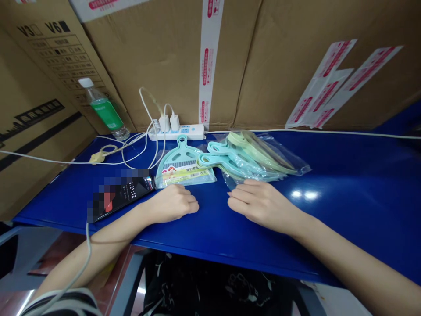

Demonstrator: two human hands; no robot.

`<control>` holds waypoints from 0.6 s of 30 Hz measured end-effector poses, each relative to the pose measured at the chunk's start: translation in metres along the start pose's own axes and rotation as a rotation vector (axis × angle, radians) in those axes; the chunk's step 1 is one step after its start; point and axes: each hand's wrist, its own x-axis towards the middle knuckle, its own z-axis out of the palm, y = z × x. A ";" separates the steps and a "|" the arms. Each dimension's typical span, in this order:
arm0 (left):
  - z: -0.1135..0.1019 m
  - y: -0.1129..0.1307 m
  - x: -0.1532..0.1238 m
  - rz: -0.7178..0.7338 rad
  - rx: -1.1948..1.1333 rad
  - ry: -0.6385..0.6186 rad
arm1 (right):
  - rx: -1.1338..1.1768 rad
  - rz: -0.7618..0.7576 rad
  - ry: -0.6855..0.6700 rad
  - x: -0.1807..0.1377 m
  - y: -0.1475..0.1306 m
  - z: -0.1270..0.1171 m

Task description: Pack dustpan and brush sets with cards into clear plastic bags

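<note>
My left hand [173,202] rests palm down on the blue table [345,175], fingers curled under in a loose fist, just below a packaged teal dustpan [182,164] with a printed label. My right hand [259,202] lies flat on the table with its fingers stretched out toward the left, holding nothing. Its knuckles sit just below a pile of several teal and pale green dustpans in clear plastic bags [253,156].
A phone [121,193] with a lit screen lies left of my left hand, its cable running off the table edge. A white power strip [177,131] with chargers and cords sits at the back. A water bottle [105,109] stands far left. Cardboard boxes [279,57] wall the back.
</note>
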 end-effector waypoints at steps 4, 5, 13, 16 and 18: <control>0.000 0.000 0.000 -0.001 -0.017 -0.016 | 0.036 -0.009 0.026 -0.001 -0.001 0.002; 0.000 0.000 0.000 -0.001 -0.020 -0.019 | 0.046 -0.011 0.026 -0.001 -0.001 0.002; 0.001 -0.001 0.000 0.000 -0.021 -0.015 | 0.075 0.011 -0.004 0.004 0.001 -0.005; 0.001 -0.001 0.001 0.003 -0.030 -0.017 | 0.070 0.025 0.003 0.004 0.001 -0.007; 0.000 -0.001 0.001 -0.002 -0.030 -0.026 | 0.092 0.044 0.008 0.004 0.001 -0.009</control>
